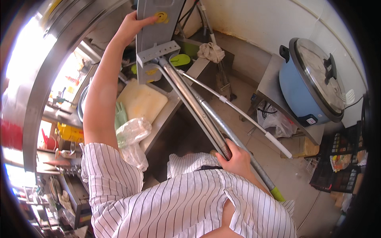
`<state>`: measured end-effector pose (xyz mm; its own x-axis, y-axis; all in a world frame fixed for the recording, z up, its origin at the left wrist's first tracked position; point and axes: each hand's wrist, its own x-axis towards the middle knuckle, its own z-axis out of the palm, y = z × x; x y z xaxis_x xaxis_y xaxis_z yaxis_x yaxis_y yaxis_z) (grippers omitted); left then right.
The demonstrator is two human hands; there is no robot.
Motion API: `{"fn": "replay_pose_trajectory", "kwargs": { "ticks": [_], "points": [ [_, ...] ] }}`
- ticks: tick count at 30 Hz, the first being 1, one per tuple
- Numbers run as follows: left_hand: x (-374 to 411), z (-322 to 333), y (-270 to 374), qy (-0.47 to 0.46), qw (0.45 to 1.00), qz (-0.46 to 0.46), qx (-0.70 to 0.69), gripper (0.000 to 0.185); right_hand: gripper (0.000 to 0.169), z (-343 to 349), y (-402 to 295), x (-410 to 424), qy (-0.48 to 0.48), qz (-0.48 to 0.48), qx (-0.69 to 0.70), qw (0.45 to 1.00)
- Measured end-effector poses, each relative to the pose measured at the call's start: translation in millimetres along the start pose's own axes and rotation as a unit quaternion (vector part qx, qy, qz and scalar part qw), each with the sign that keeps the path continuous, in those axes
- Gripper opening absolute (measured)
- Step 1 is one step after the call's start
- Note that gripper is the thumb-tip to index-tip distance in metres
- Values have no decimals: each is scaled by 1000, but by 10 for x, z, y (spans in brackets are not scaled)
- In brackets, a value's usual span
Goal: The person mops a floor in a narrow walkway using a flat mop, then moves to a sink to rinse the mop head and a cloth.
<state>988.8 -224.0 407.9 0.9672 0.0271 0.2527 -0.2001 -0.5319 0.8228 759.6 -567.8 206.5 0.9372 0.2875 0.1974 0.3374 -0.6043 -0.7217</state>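
My left hand [132,25] grips the edge of a grey flat panel [159,32] with a round yellow part, its thumb across the front near that part. Below the panel, a perforated metal bracket [157,53] joins the top of several metal poles. My right hand [236,156] is closed around the lower end of a shiny metal pole [198,107], close to my body. A galvanized pole [235,139] with a green end runs beside it. Further right leans a thin pole with a white grip [275,141]. What my left fingers hold behind the panel is hidden.
A steel counter at left carries a cutting board [144,99], a green rubber glove [120,114] and a clear plastic bag [134,131]. A large blue cooker [306,83] stands on a steel table at right, with black crates [336,166] below. A rag [211,52] hangs behind the poles.
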Motion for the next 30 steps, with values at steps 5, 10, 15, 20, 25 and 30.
{"fn": "replay_pose_trajectory", "kwargs": {
  "ticks": [5,10,15,20,25,30],
  "points": [
    [382,440,-301,49,985,126,104,26,36,113,130,561,-49,98,64,992],
    [587,550,-1002,94,987,128,-35,18,32,392,312,1127,-108,151,7,983],
    [802,767,-1897,14,957,276,90,43,35,641,302,1719,-201,215,-53,954],
    [1134,753,-2677,-67,949,288,114,62,32,757,230,2240,-173,250,-97,948],
    [1201,859,-3438,-71,951,251,168,63,32,683,236,2558,-216,275,-154,924],
    [1367,853,-3764,-220,952,146,155,53,31,761,319,2811,-261,260,-213,905]
  ]
}}
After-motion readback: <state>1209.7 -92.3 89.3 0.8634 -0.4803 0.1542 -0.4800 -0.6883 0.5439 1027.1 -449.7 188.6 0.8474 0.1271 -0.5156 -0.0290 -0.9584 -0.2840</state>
